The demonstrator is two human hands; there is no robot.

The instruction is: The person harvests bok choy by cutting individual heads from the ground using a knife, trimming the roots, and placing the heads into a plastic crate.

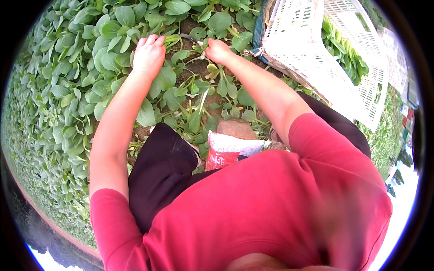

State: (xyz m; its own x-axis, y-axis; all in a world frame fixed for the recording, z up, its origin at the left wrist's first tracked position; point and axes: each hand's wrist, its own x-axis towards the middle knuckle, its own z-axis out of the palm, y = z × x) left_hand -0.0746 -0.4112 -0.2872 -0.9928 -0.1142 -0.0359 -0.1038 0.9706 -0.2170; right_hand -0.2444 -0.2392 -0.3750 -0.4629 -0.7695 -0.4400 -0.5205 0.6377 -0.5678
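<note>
My left hand [149, 54] grips a leafy green plant [172, 39] near its pale stalks, at the edge of the dense green bed. To its right, my right hand [216, 50] is closed on the handle of a small curved blade, likely a sickle [188, 37]; the blade points left towards the gripped stalks. The fingertips of my left hand are partly hidden among the leaves. Loose leaves and cut stalks [203, 98] lie on the soil below and between my hands.
A white plastic crate [295, 44] stands at the upper right, with harvested greens [344, 50] showing through its opening. A brick or stone [236, 129] and a red and white bag [234, 145] lie between my legs. Leafy plants [67, 101] fill the left side.
</note>
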